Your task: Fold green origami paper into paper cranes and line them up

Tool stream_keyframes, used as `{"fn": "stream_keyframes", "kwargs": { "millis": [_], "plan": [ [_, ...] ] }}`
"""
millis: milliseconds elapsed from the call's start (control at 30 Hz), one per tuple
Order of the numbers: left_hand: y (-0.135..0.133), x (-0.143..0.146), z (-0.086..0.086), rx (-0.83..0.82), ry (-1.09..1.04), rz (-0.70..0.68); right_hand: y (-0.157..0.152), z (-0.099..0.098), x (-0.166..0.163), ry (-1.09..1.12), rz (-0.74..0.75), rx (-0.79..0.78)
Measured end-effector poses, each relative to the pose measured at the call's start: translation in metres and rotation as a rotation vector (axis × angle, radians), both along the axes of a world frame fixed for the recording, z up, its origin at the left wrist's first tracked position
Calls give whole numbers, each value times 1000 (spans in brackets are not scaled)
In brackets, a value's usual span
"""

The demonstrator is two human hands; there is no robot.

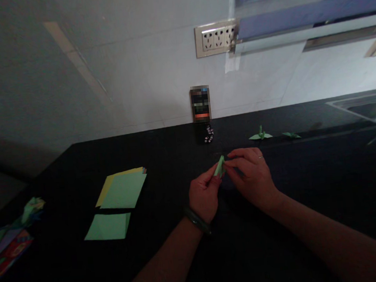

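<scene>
A small piece of folded green paper (219,167) stands between my two hands above the dark counter. My left hand (204,195) is closed around its lower part, thumb against the paper. The thumb and forefinger of my right hand (249,172) pinch its right edge near the top. Behind my right hand a green paper crane (260,135) with spread wings sits on the counter, and a second, flatter green folded piece (291,135) lies to its right. Left of my hands are a stack of square paper (124,190), green over yellow, and a separate creased green sheet (108,226).
A phone (201,104) leans on the wall, with a beaded strap (209,134) before it. Wall sockets (215,38) are above. A sink edge (351,114) is at the far right. Crumpled green paper (31,210) and a colourful packet (11,253) lie at the left.
</scene>
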State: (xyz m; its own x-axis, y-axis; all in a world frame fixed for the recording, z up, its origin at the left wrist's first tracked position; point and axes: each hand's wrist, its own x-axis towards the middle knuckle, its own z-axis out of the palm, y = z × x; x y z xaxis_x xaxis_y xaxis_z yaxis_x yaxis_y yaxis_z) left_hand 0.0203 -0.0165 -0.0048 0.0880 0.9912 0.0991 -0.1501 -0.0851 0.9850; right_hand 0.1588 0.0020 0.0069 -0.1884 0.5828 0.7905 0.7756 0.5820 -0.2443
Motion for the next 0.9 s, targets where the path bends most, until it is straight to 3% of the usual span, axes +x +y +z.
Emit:
{"fn": "stream_keyframes", "kwargs": {
  "millis": [133, 567, 900],
  "plan": [
    [-1, -1, 1, 52, 75, 24, 1, -2, -2, 45, -14, -8],
    [-1, 0, 11, 59, 97, 106, -5, -1, -5, -112, 16, 15],
    [1, -1, 3, 160, 236, 59, -2, -2, -3, 94, -15, -46]
  ]
}}
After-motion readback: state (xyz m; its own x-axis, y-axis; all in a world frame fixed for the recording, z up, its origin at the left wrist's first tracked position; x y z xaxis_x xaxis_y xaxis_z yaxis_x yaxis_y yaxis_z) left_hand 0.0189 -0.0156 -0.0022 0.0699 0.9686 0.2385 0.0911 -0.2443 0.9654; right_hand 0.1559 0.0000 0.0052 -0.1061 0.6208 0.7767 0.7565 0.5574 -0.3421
